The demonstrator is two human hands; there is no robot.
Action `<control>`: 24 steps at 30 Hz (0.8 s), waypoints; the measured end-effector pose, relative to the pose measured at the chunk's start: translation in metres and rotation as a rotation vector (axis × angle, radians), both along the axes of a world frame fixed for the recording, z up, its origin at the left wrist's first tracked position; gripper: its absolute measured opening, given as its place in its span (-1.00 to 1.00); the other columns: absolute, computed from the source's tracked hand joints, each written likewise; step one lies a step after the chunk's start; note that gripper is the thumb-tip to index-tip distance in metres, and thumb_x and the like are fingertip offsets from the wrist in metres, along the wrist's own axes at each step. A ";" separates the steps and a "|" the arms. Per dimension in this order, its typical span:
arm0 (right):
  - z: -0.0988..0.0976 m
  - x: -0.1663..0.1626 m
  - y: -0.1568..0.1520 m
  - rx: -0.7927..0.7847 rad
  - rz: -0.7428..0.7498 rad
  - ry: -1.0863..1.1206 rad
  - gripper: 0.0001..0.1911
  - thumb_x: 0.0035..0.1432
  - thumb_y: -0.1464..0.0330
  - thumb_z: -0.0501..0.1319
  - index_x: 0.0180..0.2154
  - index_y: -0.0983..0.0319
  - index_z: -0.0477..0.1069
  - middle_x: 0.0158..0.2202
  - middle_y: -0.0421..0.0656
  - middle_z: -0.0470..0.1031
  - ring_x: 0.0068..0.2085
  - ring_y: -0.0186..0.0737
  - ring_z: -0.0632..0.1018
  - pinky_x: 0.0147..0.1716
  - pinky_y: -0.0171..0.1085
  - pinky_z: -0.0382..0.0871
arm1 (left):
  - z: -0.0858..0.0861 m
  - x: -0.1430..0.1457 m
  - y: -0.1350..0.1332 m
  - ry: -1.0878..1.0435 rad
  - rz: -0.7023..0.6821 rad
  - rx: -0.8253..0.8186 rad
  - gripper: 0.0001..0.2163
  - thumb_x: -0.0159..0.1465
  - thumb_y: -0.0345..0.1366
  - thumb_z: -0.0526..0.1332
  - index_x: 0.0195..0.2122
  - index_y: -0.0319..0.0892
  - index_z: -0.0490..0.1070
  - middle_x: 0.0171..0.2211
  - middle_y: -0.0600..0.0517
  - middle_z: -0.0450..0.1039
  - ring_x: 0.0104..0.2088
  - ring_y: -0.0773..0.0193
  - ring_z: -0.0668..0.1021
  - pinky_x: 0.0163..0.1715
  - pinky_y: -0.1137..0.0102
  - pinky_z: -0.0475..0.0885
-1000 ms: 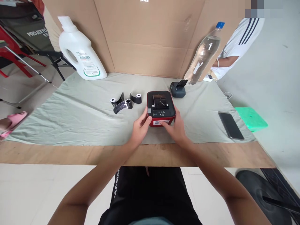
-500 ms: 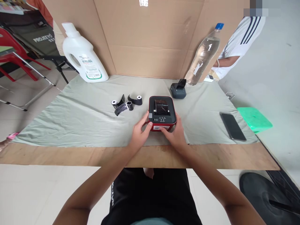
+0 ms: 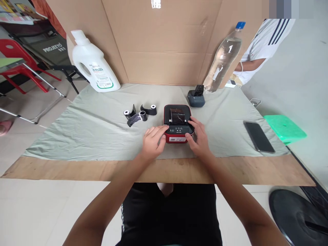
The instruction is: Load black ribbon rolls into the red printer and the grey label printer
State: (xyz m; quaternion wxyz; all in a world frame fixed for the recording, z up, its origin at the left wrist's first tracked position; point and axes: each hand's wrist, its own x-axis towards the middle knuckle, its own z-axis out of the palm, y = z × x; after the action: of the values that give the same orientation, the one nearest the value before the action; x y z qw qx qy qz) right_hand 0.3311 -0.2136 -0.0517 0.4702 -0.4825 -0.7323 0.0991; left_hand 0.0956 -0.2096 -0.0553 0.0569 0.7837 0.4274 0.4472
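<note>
A small red and black label printer (image 3: 176, 138) sits on the cloth in front of me, with dark glossy tape lying over its top. Fingers of my left hand (image 3: 154, 140) stretch over its left front corner, the tips at the control panel. My right hand (image 3: 201, 138) grips its right side, thumb at the front corner and fingertips on the top edge. A step shows between the lid and the panel; I cannot tell whether the lid is raised. Left of the printer lie loose black rolls (image 3: 142, 116) with their ends unrolled.
Behind the printer stands a dark grey device (image 3: 196, 99) with a black strip. A white detergent bottle (image 3: 95, 65) and a clear water bottle (image 3: 223, 61) lean against the cardboard (image 3: 164, 41). A phone (image 3: 258, 136) lies at right, near a green stool (image 3: 285, 128). A person's white sleeve (image 3: 273, 37) shows beyond.
My left fingers have moved from the printer's side onto its left front corner. My right thumb has shifted right to the front corner, and my right fingertips now rest on the top edge.
</note>
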 end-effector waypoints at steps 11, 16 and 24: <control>0.011 0.014 0.013 0.032 0.078 -0.092 -0.58 0.45 0.17 0.09 0.24 0.14 0.35 0.35 0.07 0.37 0.32 0.13 0.39 0.31 0.24 0.31 | 0.014 0.001 0.026 0.030 0.050 0.193 -0.71 0.46 -0.31 0.04 -0.01 -0.18 0.56 -0.13 -0.09 0.65 -0.15 0.09 0.55 -0.13 0.20 0.34; 0.016 0.016 0.016 0.031 0.089 -0.109 -0.56 0.47 0.15 0.06 0.27 0.13 0.35 0.36 0.06 0.36 0.33 0.12 0.39 0.33 0.23 0.29 | 0.028 0.004 0.043 0.179 -0.029 0.075 -0.55 0.49 -0.10 0.11 0.32 -0.17 0.35 0.15 -0.18 0.56 0.25 -0.09 0.43 0.22 0.06 0.22; 0.041 0.019 0.057 -0.033 0.092 -0.120 -0.41 0.51 0.15 -0.11 0.44 0.15 0.22 0.43 0.02 0.28 0.45 0.02 0.29 0.47 0.14 0.15 | 0.002 0.010 0.037 -0.023 -0.319 0.369 -0.43 0.43 -0.33 0.15 0.46 -0.11 0.11 -0.07 -0.06 0.69 -0.03 0.09 0.65 0.09 0.12 0.32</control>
State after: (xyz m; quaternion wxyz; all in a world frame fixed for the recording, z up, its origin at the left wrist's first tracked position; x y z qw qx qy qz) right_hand 0.3503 -0.1570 -0.0111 0.4121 -0.4610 -0.7790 0.1037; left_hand 0.1057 -0.1722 -0.0531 -0.0123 0.8331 0.2087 0.5120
